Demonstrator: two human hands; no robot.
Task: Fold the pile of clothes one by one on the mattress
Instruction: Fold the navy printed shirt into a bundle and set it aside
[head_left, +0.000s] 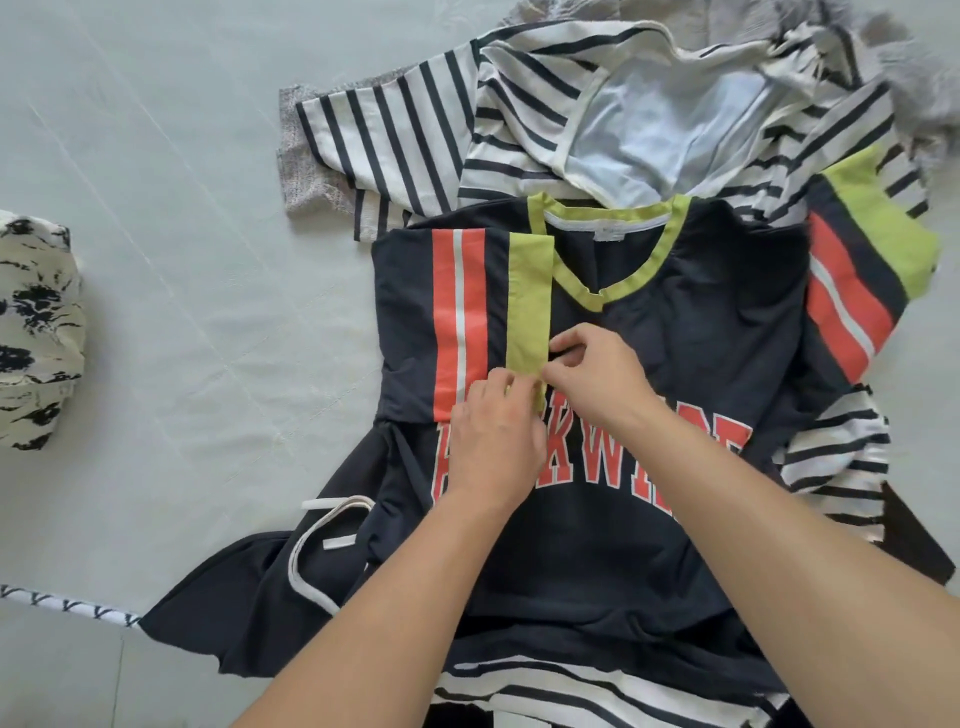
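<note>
- I'm looking straight down at the mattress, pale grey and lightly creased, with the clothes pile spread over its right half.
- On top lies a dark navy jersey, chest up, with a lime V-neck trim and big orange letters across the front.
- Its left sleeve, banded orange, white and lime, is folded inward and lies flat over the chest.
- The right sleeve fans out to the side, unfolded.
- My left hand rests on the jersey over the lettering, fingertips on the lower end of the lime cuff; whether they pinch it or only press it, I cannot tell.
- My right hand is right beside it, thumb and fingers curled, pinching the cuff's edge.
- The two hands almost touch at that cuff.
- A white drawstring loops over dark fabric at the jersey's lower left.
- Under the jersey sits a black-and-white striped top, its open neck showing a light blue lining, stripes peeking out again on the right and at the bottom.
- A speckled grey cloth sticks out beneath the striped sleeve.
- Far left, well apart from the pile, sits a cream bundle with black blotches.
</note>
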